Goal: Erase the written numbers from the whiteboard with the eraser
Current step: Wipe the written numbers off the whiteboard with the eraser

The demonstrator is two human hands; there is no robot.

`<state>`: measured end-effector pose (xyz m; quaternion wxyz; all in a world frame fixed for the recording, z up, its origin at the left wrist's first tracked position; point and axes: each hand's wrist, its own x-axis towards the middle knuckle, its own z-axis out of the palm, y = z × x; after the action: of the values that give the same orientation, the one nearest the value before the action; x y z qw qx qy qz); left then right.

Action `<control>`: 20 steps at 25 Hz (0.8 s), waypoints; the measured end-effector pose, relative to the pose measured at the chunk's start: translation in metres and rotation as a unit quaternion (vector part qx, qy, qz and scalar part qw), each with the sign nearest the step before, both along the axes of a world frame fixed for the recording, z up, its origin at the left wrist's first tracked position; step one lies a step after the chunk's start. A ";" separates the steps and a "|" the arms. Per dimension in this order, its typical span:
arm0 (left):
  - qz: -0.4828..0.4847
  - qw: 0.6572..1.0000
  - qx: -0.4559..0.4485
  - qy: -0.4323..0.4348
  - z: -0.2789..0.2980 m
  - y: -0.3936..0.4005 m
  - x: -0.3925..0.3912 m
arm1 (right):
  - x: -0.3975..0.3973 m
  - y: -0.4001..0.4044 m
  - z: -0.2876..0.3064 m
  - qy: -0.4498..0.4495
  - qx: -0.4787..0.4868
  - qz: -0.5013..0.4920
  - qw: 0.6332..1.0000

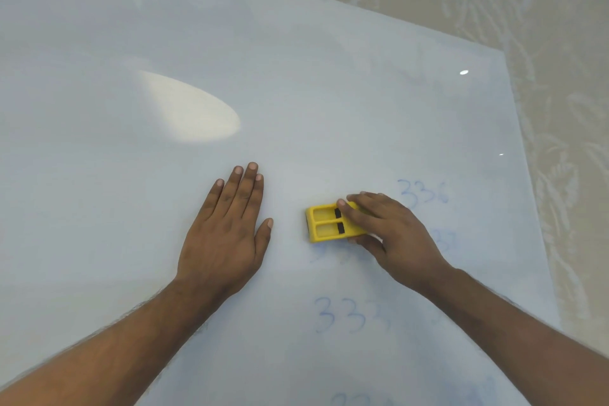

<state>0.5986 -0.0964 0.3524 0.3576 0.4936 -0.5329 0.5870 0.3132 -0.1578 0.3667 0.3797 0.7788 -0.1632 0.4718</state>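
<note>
A large whiteboard (230, 59) lies flat and fills most of the view. My right hand (392, 234) grips a yellow eraser (326, 224) from its right end and holds it down on the board. Blue numbers are written around it: "336" (423, 193) up to the right, "333" (346, 315) below, and a smeared faint row (333, 257) just under the eraser. Part of another number (445, 241) shows behind my right hand. My left hand (227, 231) lies flat on the board, fingers straight, left of the eraser.
The board's right edge (530, 191) runs down the right side, its far edge slants across the top. Beyond both is a pale floral patterned cloth (560, 43). Another faint blue number (359, 400) sits at the bottom edge. A bright light reflection (191, 109) marks the board's middle.
</note>
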 end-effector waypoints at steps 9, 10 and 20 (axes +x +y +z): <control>0.005 1.000 -0.001 0.015 -0.007 0.000 -0.003 | 0.029 0.000 0.015 -0.041 0.007 0.039 0.998; 0.007 1.000 -0.002 0.019 -0.010 0.000 -0.003 | 0.022 -0.002 0.003 -0.011 -0.011 0.039 0.999; 0.027 0.999 0.024 0.002 -0.046 0.000 -0.008 | -0.023 -0.023 0.006 -0.036 -0.024 0.008 0.999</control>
<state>0.5908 -0.0969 0.3064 0.3307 0.5174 -0.5324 0.5827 0.2907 -0.1806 0.3727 0.3881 0.7535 -0.1591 0.5062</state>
